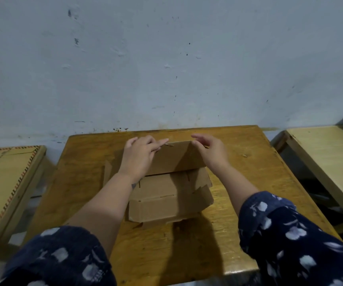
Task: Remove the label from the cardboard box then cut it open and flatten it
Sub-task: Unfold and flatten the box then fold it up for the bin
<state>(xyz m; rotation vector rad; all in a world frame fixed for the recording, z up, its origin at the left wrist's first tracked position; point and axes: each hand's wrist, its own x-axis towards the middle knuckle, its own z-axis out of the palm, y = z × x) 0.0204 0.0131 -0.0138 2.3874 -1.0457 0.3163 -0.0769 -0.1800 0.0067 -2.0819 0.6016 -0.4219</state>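
Cardboard box [172,195] sits mid-table, opened out, flaps loose, rear panel raised and tilted. Left hand [140,156] lies on that panel's left part, fingers straight and together, reaching its top edge. Right hand [210,150] at the panel's right end, fingers relaxed, slightly curved; contact unclear. Wooden table [249,172] against a pale wall [166,58]; patterned dark sleeves [286,234].

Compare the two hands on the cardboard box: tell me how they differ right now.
The left hand lies flat on the raised far panel of the cardboard box, fingers straight and pointing right along its top edge. The right hand stands more on edge at the panel's right corner, fingers loosely extended; whether it touches there is unclear. The left hand covers part of the panel; the right sits beside it. Both are open, with no tool in either.
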